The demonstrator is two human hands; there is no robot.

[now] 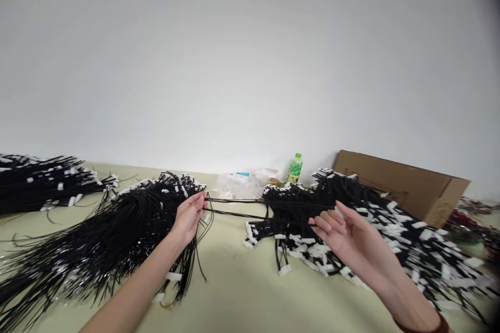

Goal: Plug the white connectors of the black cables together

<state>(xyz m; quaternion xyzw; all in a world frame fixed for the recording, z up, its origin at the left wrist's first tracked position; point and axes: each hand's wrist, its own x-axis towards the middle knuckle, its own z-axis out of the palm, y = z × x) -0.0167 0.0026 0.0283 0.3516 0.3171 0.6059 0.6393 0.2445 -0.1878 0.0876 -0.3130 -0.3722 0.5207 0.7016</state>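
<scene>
Black wires [234, 207] pinched in left hand [189, 216], stretching rightward; right hand [344, 231] spread, empty (above pile [394, 234]).

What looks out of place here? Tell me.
Only the green bottle, upright at the wall behind the right wire pile, beside a crumpled bag. Left hand pinches wires; right hand is open. Nothing spilled.

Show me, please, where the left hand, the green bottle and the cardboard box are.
left hand [190, 214]: head view, on the back of the hand, which pinches black wires [234, 200].
green bottle [294, 168]: head view, on its body.
cardboard box [406, 183]: head view, on its brown front face.
</scene>
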